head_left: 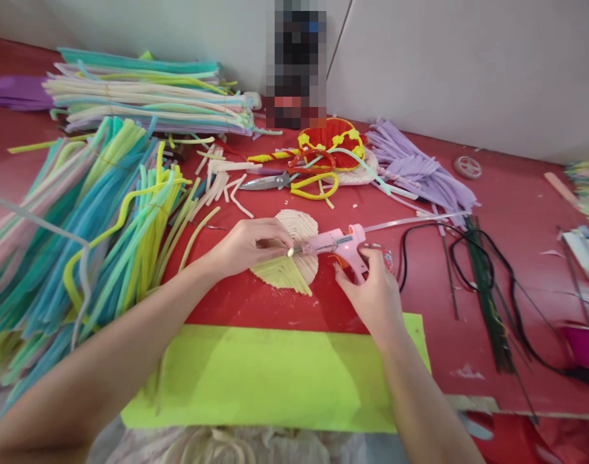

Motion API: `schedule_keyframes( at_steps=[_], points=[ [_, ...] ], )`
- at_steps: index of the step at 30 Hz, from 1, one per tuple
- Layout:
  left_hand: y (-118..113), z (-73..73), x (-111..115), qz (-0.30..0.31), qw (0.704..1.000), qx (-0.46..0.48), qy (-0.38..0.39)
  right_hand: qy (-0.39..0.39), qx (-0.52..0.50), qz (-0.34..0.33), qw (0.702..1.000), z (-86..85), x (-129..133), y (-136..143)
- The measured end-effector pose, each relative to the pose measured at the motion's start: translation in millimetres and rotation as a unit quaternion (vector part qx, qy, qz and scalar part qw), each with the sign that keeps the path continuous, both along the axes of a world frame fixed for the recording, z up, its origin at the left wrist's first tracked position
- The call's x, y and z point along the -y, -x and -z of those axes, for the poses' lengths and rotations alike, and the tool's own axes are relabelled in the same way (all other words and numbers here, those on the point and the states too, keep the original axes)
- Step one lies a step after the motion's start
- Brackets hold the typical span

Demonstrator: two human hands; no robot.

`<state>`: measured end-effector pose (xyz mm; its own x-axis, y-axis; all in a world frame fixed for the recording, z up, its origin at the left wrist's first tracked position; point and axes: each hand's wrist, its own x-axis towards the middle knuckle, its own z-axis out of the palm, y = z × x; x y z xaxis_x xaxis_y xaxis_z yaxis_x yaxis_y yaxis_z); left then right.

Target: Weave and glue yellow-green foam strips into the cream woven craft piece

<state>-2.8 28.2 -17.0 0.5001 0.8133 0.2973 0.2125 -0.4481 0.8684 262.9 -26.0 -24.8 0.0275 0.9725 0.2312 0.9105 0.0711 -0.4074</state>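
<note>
Along the left edge of the tabletop (434,277) we see two big heaps of fuzzy stems (82,238). Our left hand (256,243), forearm slanting in from the near left corner, pinches one small pale piece (290,252) at the nozzle of one pink glue gun (336,240). Beneath, mid-tabletop, lies one cream-and-lime leaf-shaped panel (280,274), with one pair of scissors (282,180) toward the back edge. Our right hand (376,295) is wrapped round the gun's handle.

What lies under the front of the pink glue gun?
A flat piece made of cream and yellow-green strips, on the red table. The glue gun and left hand cover part of it; what they hide cannot be seen.
</note>
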Motion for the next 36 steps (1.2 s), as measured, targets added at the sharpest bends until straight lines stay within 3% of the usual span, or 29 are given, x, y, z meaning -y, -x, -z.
schedule_keyframes(
  at_steps=[36],
  points=[
    [0.4, 1.6, 0.6, 0.000, 1.000, -0.022, 0.005, 0.018, 0.000, -0.007, 1.000, -5.7, 4.2, -7.2]
  ],
)
